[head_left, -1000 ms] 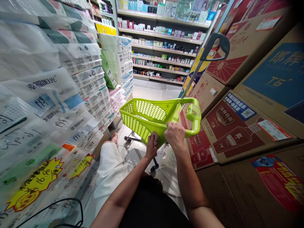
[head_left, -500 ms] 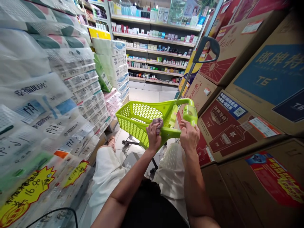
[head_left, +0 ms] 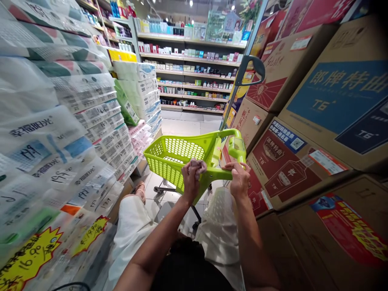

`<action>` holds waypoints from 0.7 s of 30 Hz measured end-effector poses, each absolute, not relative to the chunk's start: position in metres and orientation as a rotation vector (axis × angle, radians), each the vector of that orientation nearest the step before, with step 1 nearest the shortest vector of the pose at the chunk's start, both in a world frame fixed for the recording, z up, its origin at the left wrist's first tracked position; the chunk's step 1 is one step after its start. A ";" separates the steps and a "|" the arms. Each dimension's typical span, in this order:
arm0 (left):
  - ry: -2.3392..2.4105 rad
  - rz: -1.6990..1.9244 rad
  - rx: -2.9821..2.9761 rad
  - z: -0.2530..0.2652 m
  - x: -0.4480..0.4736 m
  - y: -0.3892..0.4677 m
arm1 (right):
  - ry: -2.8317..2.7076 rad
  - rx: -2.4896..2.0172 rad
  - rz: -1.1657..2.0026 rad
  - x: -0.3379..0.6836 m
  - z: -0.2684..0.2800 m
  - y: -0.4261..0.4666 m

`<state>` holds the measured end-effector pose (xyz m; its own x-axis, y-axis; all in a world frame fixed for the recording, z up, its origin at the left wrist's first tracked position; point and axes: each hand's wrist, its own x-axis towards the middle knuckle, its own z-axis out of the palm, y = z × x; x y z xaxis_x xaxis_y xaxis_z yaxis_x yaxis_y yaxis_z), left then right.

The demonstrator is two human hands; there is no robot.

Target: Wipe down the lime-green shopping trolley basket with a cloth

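Observation:
A lime-green shopping cart [head_left: 169, 165] stands in front of my knees, its basket holed and bare inside. My left hand [head_left: 191, 182] is closed around a crumpled greyish-mauve cloth [head_left: 197, 166], pressed against the near rim of the basket beside the handle. My right hand [head_left: 239, 178] grips the cart's green handle [head_left: 235, 139] at its near corner, fingers wrapped over the bar. From behind the handle rises a grey pole with a dark loop-shaped grip [head_left: 250, 70], which neither hand touches.
Stacked tissue packs [head_left: 100, 113] line the left, with yellow price signs [head_left: 30, 258] low down. Cardboard cartons [head_left: 327, 105] rise close on the right. Shelves of small boxed goods [head_left: 194, 58] cross the far end, beyond a tiled floor [head_left: 178, 127].
The view has tilted up and turned slightly right. My left hand with the cloth has shifted a little along the rim; my right hand keeps hold of the handle.

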<state>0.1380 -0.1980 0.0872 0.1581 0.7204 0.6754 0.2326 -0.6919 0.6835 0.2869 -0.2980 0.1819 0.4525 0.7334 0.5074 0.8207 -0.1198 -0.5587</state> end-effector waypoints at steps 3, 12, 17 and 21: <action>0.727 1.334 2.290 0.115 0.139 -0.181 | -1.325 -1.885 -0.154 0.293 0.180 -0.297; 1.544 0.963 2.260 0.101 0.083 -0.108 | -1.397 -1.576 -0.251 0.315 0.164 -0.290; 1.532 0.800 2.397 0.118 0.094 -0.122 | -1.511 -1.727 -0.420 0.270 0.146 -0.266; 1.490 0.784 2.415 0.121 0.089 -0.133 | -1.555 -1.826 -0.558 0.248 0.133 -0.253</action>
